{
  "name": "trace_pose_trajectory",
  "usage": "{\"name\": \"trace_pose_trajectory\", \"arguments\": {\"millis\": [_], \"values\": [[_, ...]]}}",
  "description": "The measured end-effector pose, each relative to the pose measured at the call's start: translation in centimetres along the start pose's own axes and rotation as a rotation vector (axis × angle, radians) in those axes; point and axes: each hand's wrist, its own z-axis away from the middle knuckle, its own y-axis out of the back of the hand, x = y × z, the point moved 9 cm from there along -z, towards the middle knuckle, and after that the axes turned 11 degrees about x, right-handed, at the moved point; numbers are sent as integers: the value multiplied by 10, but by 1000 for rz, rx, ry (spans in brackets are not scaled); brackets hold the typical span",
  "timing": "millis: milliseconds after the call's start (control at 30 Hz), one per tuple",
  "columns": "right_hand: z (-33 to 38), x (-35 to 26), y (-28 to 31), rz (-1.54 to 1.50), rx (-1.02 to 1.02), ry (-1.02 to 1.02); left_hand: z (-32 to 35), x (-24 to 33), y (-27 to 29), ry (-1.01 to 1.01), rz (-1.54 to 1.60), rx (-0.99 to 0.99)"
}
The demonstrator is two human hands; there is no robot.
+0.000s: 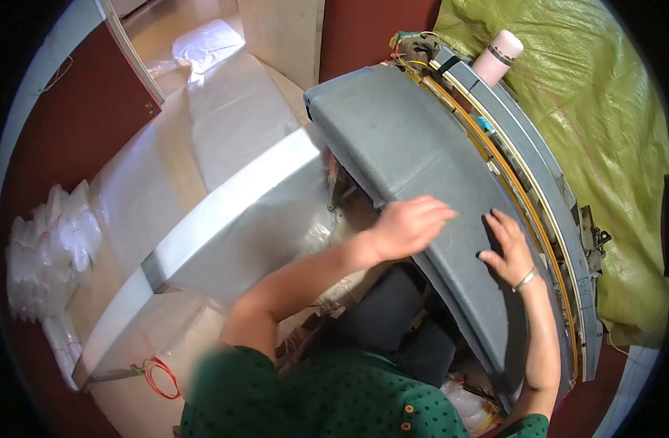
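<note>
A long grey padded board (pixel 451 175), like a bench or work top, curves from the upper middle down to the lower right in front of me. My left hand (pixel 414 228) is over its near edge, fingers stretched to the right and slightly blurred. I cannot tell whether it touches the surface, and nothing shows in it. Farther right, my right hand (pixel 508 252) rests on or just over the grey surface with fingers spread and nothing in them. A bracelet (pixel 525 278) circles the right wrist.
Behind the board run an orange strip (pixel 528 188) and a grey rail (pixel 542 150). A pink bottle (pixel 497 58) stands beyond, near a green sheet (pixel 568 95). At left are a white-edged panel (pixel 232 191), clear plastic bags (pixel 53 241) and a coil of red wire (pixel 161 378).
</note>
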Motion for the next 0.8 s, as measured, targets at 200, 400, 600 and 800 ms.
{"name": "trace_pose_trajectory", "arguments": {"millis": [200,400,600,800], "values": [[24,-11,-15,144,179,-11,10,-139,134,278,-747,237],[13,-10,-9,81,262,-19,74,-239,187,221,-1212,-208],[14,-8,-2,57,364,-17,85,-204,226,380,-1312,-359],[20,-22,5,-113,504,-8,136,-131,209,773,-550,-331]]}}
